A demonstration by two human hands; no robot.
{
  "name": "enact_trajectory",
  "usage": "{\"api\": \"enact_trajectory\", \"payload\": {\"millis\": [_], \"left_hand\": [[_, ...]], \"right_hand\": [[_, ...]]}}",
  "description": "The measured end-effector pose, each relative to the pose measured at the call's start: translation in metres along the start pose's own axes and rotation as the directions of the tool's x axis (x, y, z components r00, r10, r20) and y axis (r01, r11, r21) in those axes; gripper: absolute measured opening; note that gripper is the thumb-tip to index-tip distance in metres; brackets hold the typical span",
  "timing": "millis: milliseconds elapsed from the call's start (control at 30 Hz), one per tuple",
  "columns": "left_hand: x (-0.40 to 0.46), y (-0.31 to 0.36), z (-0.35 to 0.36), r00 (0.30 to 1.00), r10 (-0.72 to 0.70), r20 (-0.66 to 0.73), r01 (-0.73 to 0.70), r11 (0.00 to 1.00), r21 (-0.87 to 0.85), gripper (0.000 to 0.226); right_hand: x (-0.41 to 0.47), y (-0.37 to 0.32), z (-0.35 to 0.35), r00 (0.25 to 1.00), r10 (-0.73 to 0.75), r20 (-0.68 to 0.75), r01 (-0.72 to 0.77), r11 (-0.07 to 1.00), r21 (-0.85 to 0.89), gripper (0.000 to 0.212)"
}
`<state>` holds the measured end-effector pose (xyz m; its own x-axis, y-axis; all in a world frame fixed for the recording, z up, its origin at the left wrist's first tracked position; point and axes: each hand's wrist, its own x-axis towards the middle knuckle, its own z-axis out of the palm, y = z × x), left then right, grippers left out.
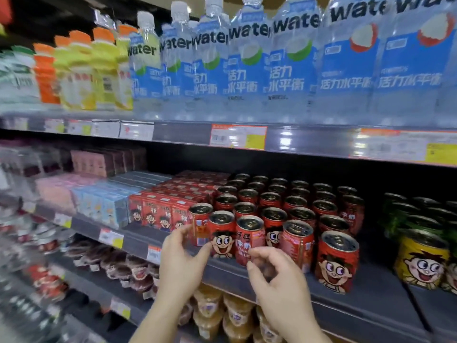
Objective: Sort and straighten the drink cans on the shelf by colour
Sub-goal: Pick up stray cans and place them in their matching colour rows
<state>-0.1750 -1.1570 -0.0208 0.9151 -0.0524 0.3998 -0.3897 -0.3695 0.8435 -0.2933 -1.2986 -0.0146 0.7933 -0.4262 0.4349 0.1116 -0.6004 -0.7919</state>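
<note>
Several rows of red drink cans [296, 206] with a cartoon face fill the middle shelf [371, 293]. The front ones stand unevenly, and one red can [336, 261] sits nearest the edge. A yellow can [420, 261] stands at the right with green cans [420, 211] behind it. My left hand [183, 258] reaches up to the front-left red cans [221, 231]; its thumb tip is at the face can and its fingers are spread, holding nothing. My right hand [277, 276] hovers in front of another red can [248, 240] with loosely curled, blurred fingers and nothing in it.
Red drink cartons [158, 211] stand left of the cans, with blue and pink cartons [99, 201] further left. Water bottles [247, 63] line the shelf above. Jars and cups [222, 315] fill the shelves below. Price tags [111, 237] hang on the shelf edge.
</note>
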Motion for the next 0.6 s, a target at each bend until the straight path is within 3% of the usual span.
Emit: {"api": "enact_trajectory", "payload": {"millis": [167, 333, 467, 600], "left_hand": [[0.072, -0.025, -0.021, 0.974, 0.175, 0.144, -0.199, 0.965, 0.173, 0.078], [0.098, -0.035, -0.022, 0.899, 0.282, 0.334, -0.403, 0.833, 0.381, 0.061], [0.104, -0.046, -0.023, 0.876, 0.332, 0.349, -0.432, 0.862, 0.265, 0.053], [0.101, -0.049, -0.021, 0.853, 0.370, 0.367, -0.431, 0.897, 0.100, 0.046]], "right_hand": [[0.018, -0.011, 0.063, 0.997, 0.007, -0.079, -0.011, 0.999, -0.047, 0.018], [0.030, -0.016, 0.101, 0.998, 0.018, -0.059, -0.044, 0.881, -0.472, 0.035], [0.029, -0.011, 0.117, 0.983, 0.039, -0.177, -0.133, 0.819, -0.558, 0.035], [0.026, -0.008, 0.112, 0.967, 0.067, -0.246, -0.213, 0.742, -0.636, 0.050]]}}
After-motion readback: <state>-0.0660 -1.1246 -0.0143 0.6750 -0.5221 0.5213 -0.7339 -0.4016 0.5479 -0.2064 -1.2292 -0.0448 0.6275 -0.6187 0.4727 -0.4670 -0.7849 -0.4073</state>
